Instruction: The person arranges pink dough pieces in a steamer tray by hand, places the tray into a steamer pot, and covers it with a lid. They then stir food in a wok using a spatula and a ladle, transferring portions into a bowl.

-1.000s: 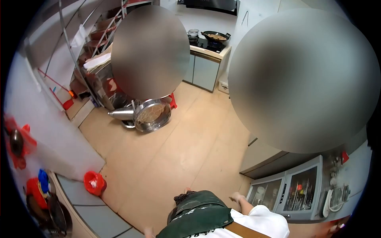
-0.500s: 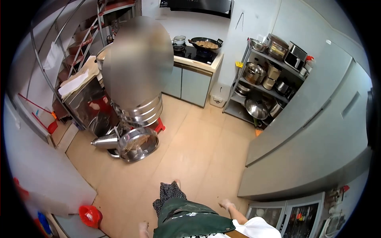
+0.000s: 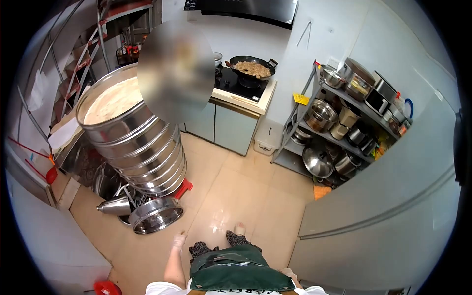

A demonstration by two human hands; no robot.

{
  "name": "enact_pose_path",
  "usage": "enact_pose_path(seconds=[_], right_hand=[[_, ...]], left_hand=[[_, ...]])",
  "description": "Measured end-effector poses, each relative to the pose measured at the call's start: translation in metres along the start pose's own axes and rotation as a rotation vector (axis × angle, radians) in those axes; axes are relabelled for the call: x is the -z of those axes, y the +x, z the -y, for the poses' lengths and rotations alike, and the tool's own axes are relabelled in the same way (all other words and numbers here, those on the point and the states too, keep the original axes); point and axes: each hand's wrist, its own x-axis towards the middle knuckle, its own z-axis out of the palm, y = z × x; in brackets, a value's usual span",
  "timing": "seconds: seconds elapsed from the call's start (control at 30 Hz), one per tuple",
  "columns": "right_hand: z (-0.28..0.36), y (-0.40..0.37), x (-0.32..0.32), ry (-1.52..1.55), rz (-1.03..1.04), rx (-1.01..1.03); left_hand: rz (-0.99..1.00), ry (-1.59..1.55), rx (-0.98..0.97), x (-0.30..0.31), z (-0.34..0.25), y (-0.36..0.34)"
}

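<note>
apron (image 3: pixel 238 268): dark green | wok (image 3: pixel 251 67): black | stool (image 3: pixel 184 188): red

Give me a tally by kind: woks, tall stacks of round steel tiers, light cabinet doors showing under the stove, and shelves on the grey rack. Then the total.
Wok: 1
Tall steel stack: 1
Cabinet doors: 2
Rack shelves: 3
Total: 7

The left arm reaches forward and low, its left hand (image 3: pixel 179 240) perhaps loosely curled; the right hand (image 3: pixel 287 272) hangs close beside the hip, mostly hidden.
</note>
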Motion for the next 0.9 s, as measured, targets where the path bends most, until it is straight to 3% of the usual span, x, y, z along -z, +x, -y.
enact_pose_path(seconds=[0.03,0.1,0.17,0.27,0.33,0.37,0.4,0.47,0.6,0.7,0.83,0.9], right_hand=[[-0.004,0.042,0.011,0.060,0.002,-0.010],[0.013,0.119,0.057,-0.403,0.049,0.215],[0.035,0.214,0.094,-0.159,0.050,0.062],[0.208,0.173,0.181,-0.480,-0.235,0.294],[0.277,0.223,0.215,-0.623,-0.390,0.597],[0.348,0.165,0.236,-0.444,-0.410,0.560],[0.392,0.191,0.247,-0.413,-0.492,0.641],[0.494,0.150,0.268,-0.304,-0.630,0.837],[0.676,0.085,0.295,-0.130,-0.753,1.056],[0.793,0.010,0.307,-0.138,-0.878,1.165],[0.930,0.003,0.327,-0.381,-1.272,1.299],[0.993,0.005,0.337,-0.545,-1.289,1.174]], left_hand=[[-0.003,-0.031,-0.017,-0.012,-0.018,0.007],[-0.015,-0.090,-0.050,-0.040,-0.058,0.021],[-0.043,-0.058,0.008,-0.062,-0.076,0.017],[-0.071,-0.074,0.187,-0.109,-0.037,0.043],[0.239,0.132,0.318,-0.096,-0.084,0.005],[0.239,0.102,0.364,-0.100,-0.081,0.005],[0.199,0.020,0.430,-0.108,-0.069,0.007],[0.097,-0.140,0.572,-0.121,-0.043,0.019],[-0.001,-0.333,0.778,-0.123,-0.061,0.052],[-0.028,-0.346,0.709,-0.117,-0.086,0.111],[0.124,-0.290,0.519,-0.083,-0.157,0.211],[0.176,-0.276,0.328,-0.064,-0.210,0.256]])
